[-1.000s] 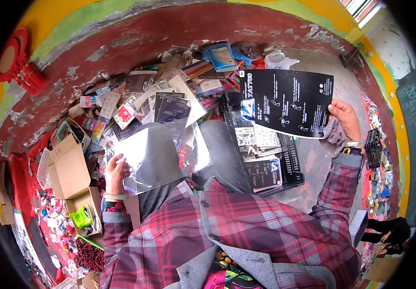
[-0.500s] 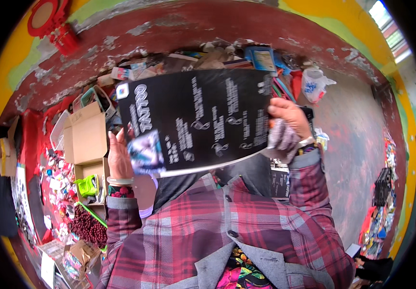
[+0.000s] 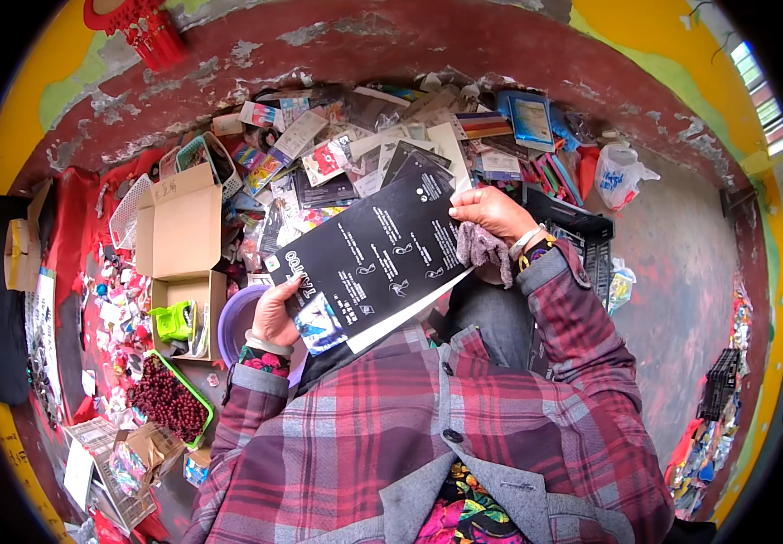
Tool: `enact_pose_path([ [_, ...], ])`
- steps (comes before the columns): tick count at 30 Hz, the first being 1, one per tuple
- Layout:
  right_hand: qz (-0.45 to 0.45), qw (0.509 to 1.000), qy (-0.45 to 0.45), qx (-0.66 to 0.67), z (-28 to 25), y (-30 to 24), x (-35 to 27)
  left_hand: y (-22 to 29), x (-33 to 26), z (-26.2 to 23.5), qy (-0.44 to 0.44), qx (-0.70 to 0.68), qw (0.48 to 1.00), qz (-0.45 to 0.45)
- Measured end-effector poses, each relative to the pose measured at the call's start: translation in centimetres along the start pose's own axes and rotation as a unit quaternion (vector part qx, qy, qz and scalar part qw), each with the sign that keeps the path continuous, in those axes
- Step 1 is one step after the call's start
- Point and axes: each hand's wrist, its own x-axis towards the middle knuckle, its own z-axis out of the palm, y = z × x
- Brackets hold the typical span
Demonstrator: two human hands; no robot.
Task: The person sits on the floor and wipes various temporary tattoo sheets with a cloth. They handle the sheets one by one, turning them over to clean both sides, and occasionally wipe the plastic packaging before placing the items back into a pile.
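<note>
We hold a flat black package (image 3: 373, 263) in front of our lap with both hands (image 3: 275, 313), its printed white diagrams turned up toward us. Our left hand grips its lower corner at about eight o'clock from the package's middle, thumb on top near a small colourful picture panel. Our right hand (image 3: 491, 213) pinches the upper edge at about two o'clock, fingers curled over the rim; a grey cloth or glove (image 3: 482, 249) hangs bunched just under that hand, and we cannot tell whether it is worn or merely held. A white flap or backing sheet (image 3: 405, 315) shows along the package's lower edge at about five o'clock, standing slightly apart from the black face.

As we judge it, the package is picked out of the pile and in hand, being looked over or opened; it appears still whole, with nothing drawn out of it. Sorting or setting it down seems to be what is left.

Beyond the package, at twelve o'clock, a heap of similar flat packets (image 3: 364, 145) lies against the red wall. At nine o'clock stands an open cardboard box (image 3: 178, 231), with a purple bowl (image 3: 233, 322) just beside our left wrist and a green tray of dark red beads (image 3: 169, 399) at seven o'clock. A white plastic bag (image 3: 623, 172) sits at two o'clock.
</note>
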Motion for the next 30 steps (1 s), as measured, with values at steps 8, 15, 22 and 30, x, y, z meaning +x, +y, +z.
enact_pose_path([
  [8,0.02,0.998,-0.014,0.063,0.6,2.3,1.1,1.6,-0.6,0.4,0.051,0.085,0.994,0.034],
  [15,-0.118,0.987,0.081,0.074,-2.0,-0.3,2.0,2.4,0.1,1.0,0.096,0.194,0.975,0.056],
  [22,-0.374,0.903,0.117,-0.177,15.5,-5.6,1.6,2.2,-0.1,1.7,0.109,0.235,0.965,0.051],
  [30,-0.393,0.751,0.042,-0.528,18.8,-0.9,1.8,1.1,-0.4,0.0,0.133,0.218,0.964,0.076],
])
